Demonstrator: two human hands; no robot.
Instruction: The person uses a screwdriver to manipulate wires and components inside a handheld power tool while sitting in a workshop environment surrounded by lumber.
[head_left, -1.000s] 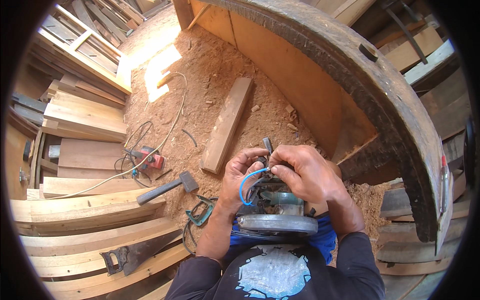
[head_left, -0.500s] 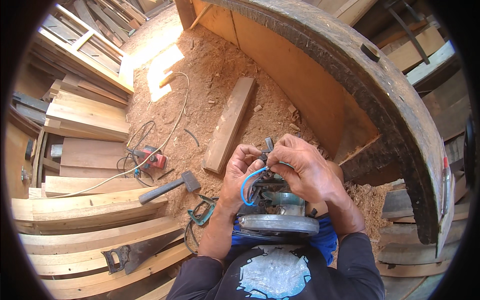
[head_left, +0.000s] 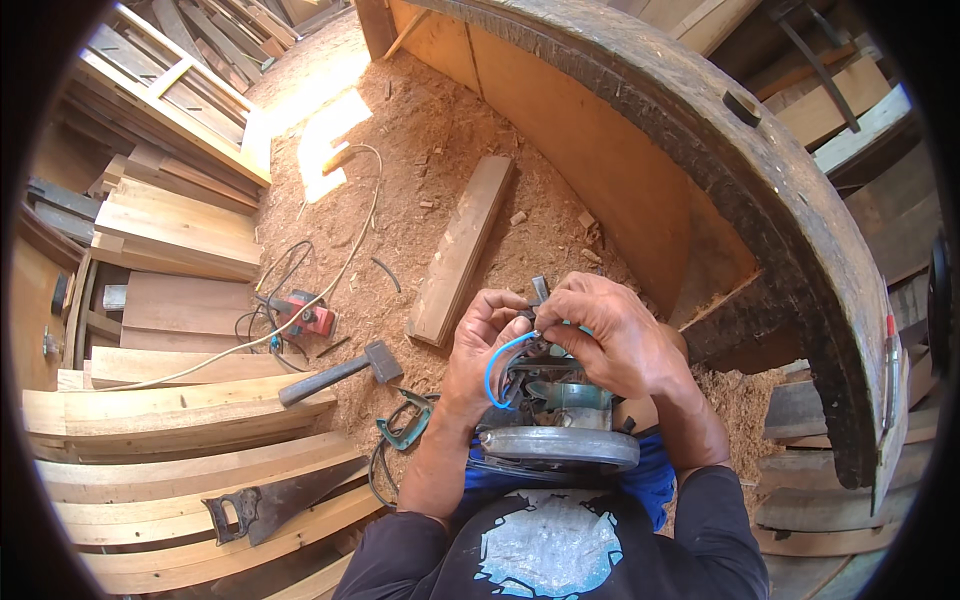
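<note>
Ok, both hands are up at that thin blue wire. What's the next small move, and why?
I'd probably have the right hand ease its fingers slightly aside without releasing the thin, bright-blue wire. They crowd its upper end, so I can't tell whether that end is seated; the rest bows down toward the green-and-silver, round-based power tool.

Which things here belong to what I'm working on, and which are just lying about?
In use:
- blue wire
- green power tool with a round metal guard
- probably the green handle piece

Lying about:
- handsaw
- hammer
- red power tool
- loose wooden plank
</note>
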